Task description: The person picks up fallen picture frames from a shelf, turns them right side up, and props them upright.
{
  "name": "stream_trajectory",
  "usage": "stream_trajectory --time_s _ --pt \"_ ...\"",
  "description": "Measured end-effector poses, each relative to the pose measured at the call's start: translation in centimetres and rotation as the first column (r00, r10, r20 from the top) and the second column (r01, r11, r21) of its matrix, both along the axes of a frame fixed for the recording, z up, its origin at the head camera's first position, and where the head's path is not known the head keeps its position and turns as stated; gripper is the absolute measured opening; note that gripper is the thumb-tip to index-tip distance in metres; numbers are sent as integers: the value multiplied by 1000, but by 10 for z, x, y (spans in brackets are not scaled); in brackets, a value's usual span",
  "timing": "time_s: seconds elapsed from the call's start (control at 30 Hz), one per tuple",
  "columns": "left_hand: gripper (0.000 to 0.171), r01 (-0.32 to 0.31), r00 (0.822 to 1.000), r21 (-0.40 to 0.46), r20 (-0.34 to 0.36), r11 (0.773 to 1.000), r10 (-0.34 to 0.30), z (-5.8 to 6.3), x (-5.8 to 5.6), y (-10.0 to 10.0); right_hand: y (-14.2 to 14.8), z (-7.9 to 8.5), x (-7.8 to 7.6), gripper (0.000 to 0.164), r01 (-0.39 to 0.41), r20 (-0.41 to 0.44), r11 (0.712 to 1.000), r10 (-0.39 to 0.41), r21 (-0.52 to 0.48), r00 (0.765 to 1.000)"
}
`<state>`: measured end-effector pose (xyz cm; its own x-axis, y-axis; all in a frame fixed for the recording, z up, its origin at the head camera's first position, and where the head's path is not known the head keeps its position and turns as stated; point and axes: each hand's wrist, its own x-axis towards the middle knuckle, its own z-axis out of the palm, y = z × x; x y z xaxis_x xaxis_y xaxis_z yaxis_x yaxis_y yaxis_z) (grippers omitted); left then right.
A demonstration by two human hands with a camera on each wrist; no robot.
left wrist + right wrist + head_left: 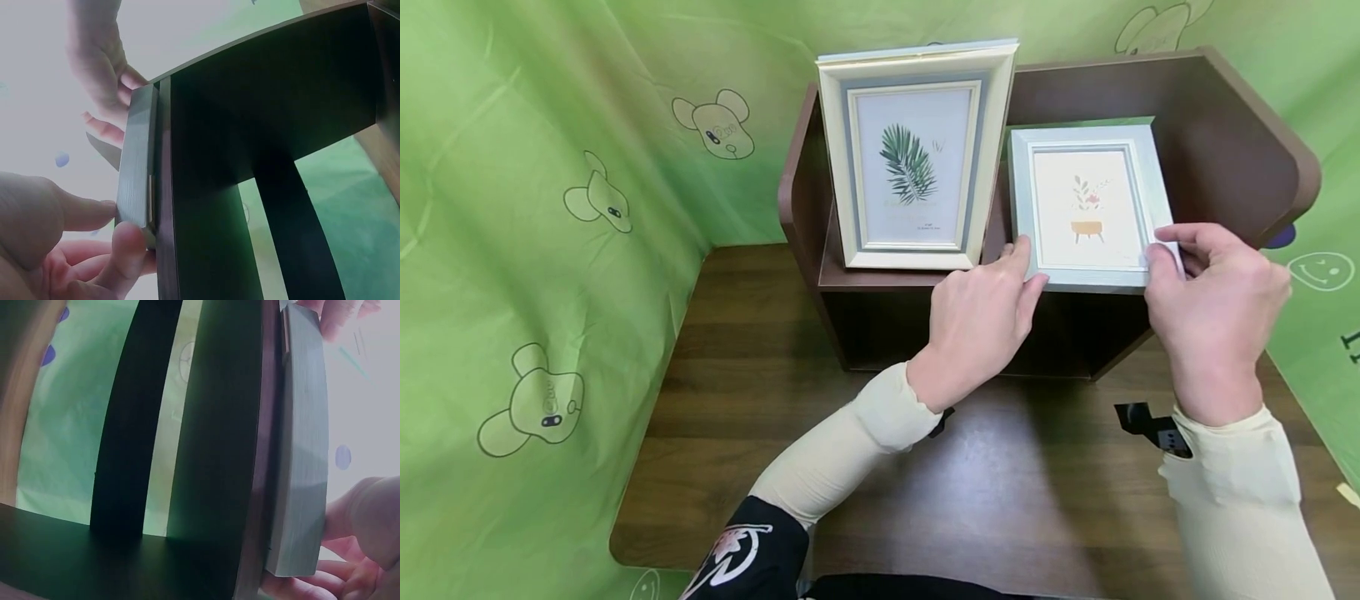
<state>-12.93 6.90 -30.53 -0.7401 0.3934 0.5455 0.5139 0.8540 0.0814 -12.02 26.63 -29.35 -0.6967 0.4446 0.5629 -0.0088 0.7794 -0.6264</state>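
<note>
Light-blue frame [1092, 208] is between left grip [981, 310] and right grip [1221, 292], both partly closed, pinching its near corners; cream frame [917, 167] stands just beyond left grip.

Cream forearm covers [827, 467], blk sleeve [784, 546] w/ wht/pink print [730, 550], blk wrist straps [1142, 421].

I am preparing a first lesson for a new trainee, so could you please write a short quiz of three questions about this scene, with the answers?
1. True or false: the left hand and the right hand both touch the light blue frame.
2. What is pictured in the cream frame?
3. In the head view, the cream frame is: A) left of the light blue frame; B) right of it; C) underneath it.

Key: 1. True. 2. A green leaf. 3. A.
</note>
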Motion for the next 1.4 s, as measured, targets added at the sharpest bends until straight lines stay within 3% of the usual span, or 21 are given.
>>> stream_trajectory --time_s 0.3,0.43,0.57,0.77,0.93,1.13,1.4 --pt "42 1 999 29 -47 1000 0 -5 -1 2 2 -6 -7 24 21 -108 998 -28 -66 994" --pt "43 22 998 107 -55 994 -16 -10 -5 3 0 -8 -10 22 20 -143 994 -36 -109 989" --pt "43 63 997 215 -59 975 -52 -15 -10 2 -4 -7 -11 21 7 -166 988 -32 -154 986" --pt "43 90 995 324 -75 942 -69 -20 -14 3 -4 -8 -13 24 -45 -161 977 12 -208 987" --pt "44 84 995 347 -78 934 -61 -22 -15 3 -3 -7 -13 37 -85 -143 963 50 -255 988" --pt "44 89 993 378 -101 921 -55 -24 -16 0 -6 -3 -11 51 -108 -120 970 83 -218 989" --pt "44 103 992 407 -113 908 -62 -27 -17 -3 -12 -1 -10 56 -111 -102 968 89 -227 991"
